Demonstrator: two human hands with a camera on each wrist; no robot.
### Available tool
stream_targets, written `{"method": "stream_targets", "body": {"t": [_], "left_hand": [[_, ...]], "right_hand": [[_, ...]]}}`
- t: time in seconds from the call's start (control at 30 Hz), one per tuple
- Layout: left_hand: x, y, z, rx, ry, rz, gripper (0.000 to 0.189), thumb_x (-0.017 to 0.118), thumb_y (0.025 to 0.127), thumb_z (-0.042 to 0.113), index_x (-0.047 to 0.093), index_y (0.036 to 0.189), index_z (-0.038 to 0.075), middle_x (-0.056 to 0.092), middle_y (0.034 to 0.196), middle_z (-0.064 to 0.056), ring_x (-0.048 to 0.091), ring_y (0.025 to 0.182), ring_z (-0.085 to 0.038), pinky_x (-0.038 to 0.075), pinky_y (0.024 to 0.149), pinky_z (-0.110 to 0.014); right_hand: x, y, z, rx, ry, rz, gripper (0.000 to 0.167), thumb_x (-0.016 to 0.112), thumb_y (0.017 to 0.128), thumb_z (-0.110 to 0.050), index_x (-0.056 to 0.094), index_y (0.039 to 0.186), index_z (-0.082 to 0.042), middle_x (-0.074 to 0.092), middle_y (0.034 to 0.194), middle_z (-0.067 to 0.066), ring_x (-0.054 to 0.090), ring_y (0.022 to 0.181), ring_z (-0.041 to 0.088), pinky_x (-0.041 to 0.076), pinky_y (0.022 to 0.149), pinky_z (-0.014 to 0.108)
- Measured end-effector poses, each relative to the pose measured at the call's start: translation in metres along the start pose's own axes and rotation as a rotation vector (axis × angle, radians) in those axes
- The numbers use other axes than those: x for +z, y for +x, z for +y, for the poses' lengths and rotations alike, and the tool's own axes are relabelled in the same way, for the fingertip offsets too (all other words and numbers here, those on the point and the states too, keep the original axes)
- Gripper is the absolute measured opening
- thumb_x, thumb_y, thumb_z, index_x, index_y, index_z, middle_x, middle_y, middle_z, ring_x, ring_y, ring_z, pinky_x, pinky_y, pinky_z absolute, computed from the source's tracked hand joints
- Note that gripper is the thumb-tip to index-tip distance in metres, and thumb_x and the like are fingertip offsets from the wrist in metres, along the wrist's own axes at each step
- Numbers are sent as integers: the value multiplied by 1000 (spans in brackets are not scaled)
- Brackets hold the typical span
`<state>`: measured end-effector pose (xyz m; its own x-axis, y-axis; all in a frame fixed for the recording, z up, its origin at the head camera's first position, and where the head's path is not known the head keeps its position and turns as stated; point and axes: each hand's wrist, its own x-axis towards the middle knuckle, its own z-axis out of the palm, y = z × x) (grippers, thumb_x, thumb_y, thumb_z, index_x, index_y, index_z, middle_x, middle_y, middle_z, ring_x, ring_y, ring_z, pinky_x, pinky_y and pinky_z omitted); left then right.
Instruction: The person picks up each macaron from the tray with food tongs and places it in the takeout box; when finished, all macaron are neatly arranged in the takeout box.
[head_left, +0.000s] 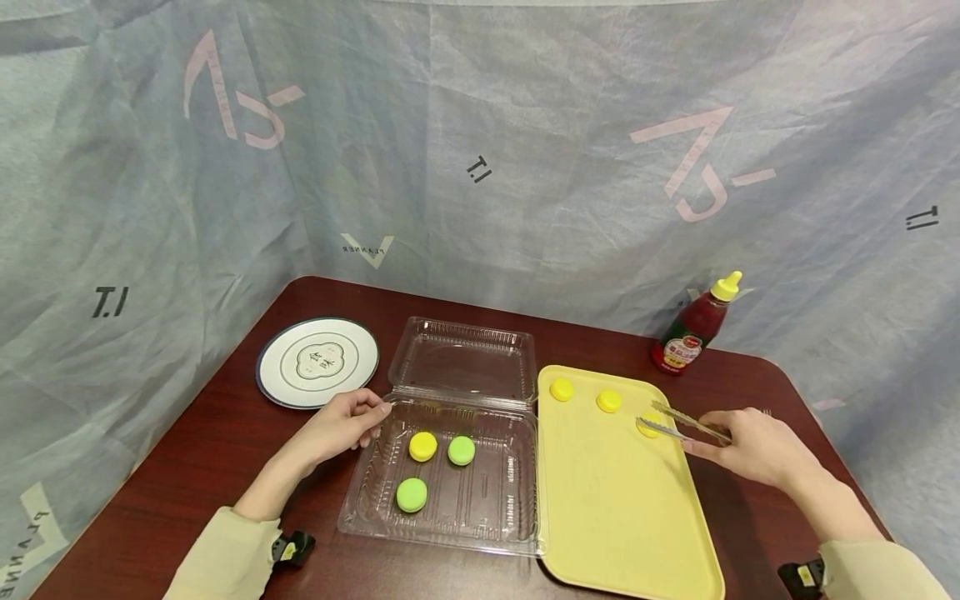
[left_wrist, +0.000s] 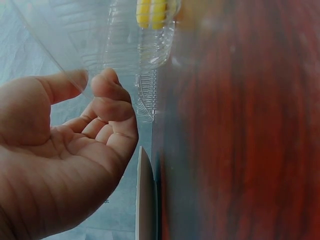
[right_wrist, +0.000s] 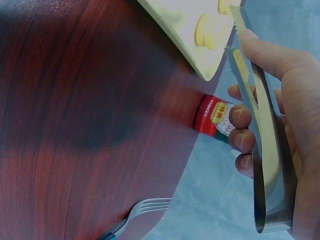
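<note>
My left hand (head_left: 341, 429) pinches the rim of an open clear plastic box (head_left: 483, 521) at its left back corner; the thumb and fingertip on the edge show in the left wrist view. Inside the box lie a yellow macaron (head_left: 423, 447) and two green macarons (head_left: 412, 495). My right hand (head_left: 757, 446) holds metal tongs (right_wrist: 267, 145), their toothed tips apart. Those tips are at a yellow macaron (head_left: 649, 426) on the yellow tray (head_left: 615, 517); whether they touch it I cannot tell. Two more yellow macarons (head_left: 609, 401) sit along the tray's back.
The box's lid (head_left: 461, 362) lies folded back behind it. A white plate (head_left: 281, 367) with a dark rim stands at the back left. Behind the tray is a red sauce bottle (head_left: 693, 329) with a yellow cap. A fork (right_wrist: 145, 205) lies on the dark red table (head_left: 225, 442), right of the tray.
</note>
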<state>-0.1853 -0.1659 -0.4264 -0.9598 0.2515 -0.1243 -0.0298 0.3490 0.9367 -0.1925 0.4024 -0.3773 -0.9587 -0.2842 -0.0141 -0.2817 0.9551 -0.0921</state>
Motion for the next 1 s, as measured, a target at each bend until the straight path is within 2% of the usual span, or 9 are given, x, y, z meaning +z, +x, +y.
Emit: {"method": "stream_targets", "body": {"t": [0.1,0.33,0.53,0.7,1.0], "left_hand": [[0,0,0,0,0,1,28,58,103,25,59,106,-3,55,70,-3,52,62,-16,43,55,-27],[0,0,-1,7,-3,1,28,58,103,25,58,105,-3,55,69,-3,52,61,-16,43,54,-26],[0,0,-1,8,-10,1,29,59,102,27,59,104,-2,55,69,-3,51,61,-15,42,54,-26],[0,0,-1,4,-10,0,28,58,102,26,59,104,-2,55,69,-3,51,61,-15,42,54,-26],[0,0,-1,7,-8,-1,28,58,103,25,59,105,-3,54,69,-3,51,61,-15,42,54,-26]], "right_hand": [[1,0,2,4,-3,-10,49,74,83,-58,74,103,-13,63,74,-14,54,66,8,45,58,38],[2,-1,6,-1,-2,-22,48,72,84,-59,75,104,-16,70,84,-9,63,72,11,50,60,42],[4,-3,7,8,8,-31,42,71,84,-61,75,100,-22,64,77,-16,54,65,4,45,58,36],[5,-3,6,9,13,-28,41,71,85,-59,76,103,-22,61,72,-17,49,62,5,41,56,34],[6,-4,6,-3,13,-31,26,72,86,-55,75,93,-30,52,64,-17,42,59,5,35,54,31]]}}
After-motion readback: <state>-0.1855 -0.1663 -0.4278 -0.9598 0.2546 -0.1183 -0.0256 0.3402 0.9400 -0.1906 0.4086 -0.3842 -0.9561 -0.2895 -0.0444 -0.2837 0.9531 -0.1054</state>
